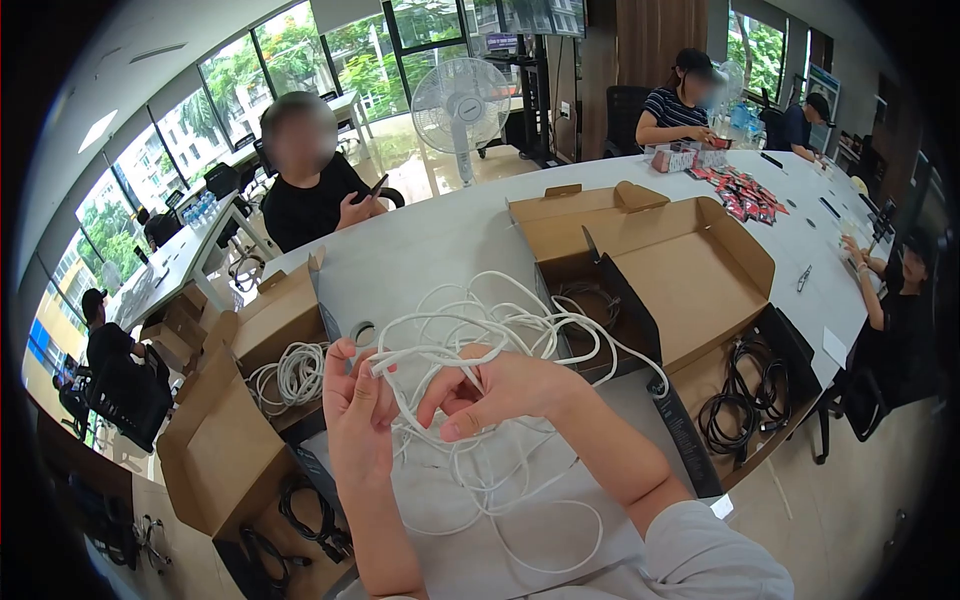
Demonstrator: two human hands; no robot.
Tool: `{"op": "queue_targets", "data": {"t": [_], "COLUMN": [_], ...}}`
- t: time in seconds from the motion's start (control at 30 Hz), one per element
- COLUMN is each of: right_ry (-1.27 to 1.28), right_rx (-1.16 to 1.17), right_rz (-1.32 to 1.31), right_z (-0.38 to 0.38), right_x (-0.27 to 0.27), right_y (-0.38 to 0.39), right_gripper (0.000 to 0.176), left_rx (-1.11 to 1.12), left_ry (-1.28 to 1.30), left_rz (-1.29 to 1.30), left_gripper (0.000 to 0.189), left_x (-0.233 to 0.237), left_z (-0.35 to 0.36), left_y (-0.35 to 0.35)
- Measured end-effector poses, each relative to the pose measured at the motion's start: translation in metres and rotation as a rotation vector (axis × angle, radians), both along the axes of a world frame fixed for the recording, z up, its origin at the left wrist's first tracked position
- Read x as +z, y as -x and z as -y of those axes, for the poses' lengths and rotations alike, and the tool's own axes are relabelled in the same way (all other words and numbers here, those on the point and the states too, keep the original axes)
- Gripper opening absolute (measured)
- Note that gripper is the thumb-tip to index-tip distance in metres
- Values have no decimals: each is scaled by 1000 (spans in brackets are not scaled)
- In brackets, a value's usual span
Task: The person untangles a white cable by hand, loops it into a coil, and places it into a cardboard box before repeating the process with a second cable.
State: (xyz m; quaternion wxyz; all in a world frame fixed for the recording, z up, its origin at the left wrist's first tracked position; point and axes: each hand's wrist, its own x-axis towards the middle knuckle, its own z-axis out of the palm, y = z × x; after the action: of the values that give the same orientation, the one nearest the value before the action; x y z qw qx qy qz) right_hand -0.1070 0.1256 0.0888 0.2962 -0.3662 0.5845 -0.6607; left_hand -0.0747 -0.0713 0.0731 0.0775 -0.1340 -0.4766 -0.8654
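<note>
A loose tangle of white cable (490, 490) spreads over the table in front of me, with several loops rising above it. My left hand (358, 410) is raised at the tangle's left side, its fingers curled round the cable near one end. Just to the right, my right hand (490, 390) reaches in from the right with bent fingers closed on loops of the same cable. One length of it runs right to a black power strip (685, 440) at the table's edge. A roll of tape (363, 330) lies behind my left hand.
An open box at left holds coiled white cable (290, 378); black cables (310, 515) lie below it. At right, another open box holds black cables (742, 395). Red packets (740, 192) lie farther back. Several people sit around, one (315, 180) across the table holding a phone.
</note>
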Motion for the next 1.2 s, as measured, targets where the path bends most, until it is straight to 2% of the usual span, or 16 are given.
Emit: {"op": "queue_targets", "data": {"t": [0.03,0.23,0.33,0.47,0.5,0.6,0.7,0.8,1.0,1.1,1.2], "right_ry": [1,382,440,332,341,74,-6,-130,-178,-113,-94], "right_rx": [24,-121,-200,-419,-375,-458,-349,-389,-398,-521,-525], "right_rz": [34,375,367,287,287,209,120,-83,-196,-376,-362], "right_z": [1,10,2,-2,-3,0,9,17,7,4,-1], "right_x": [0,-16,-15,1,-2,2,-4,-19,-9,-6,-3], "right_y": [0,-2,5,9,12,8,8,15,8,1,0], "right_gripper": [18,15,15,13,12,10,10,16,25,32,31], "left_rx": [3,-9,-84,-150,-168,-207,-239,-291,-181,-159,-137], "left_ry": [-7,34,45,97,69,6,-40,-128,-164,-196,-184], "left_rz": [-1,8,19,17,3,-47,-97,-101,20,34,51], "left_gripper": [21,22,23,30,30,31,31,30,27,25,23], "left_x": [0,-1,4,16,16,17,15,11,10,8,9], "left_z": [0,2,0,-1,-1,-2,-2,-1,1,5,5], "left_y": [0,5,-1,-12,-13,-16,-18,-17,-11,-7,-7]}}
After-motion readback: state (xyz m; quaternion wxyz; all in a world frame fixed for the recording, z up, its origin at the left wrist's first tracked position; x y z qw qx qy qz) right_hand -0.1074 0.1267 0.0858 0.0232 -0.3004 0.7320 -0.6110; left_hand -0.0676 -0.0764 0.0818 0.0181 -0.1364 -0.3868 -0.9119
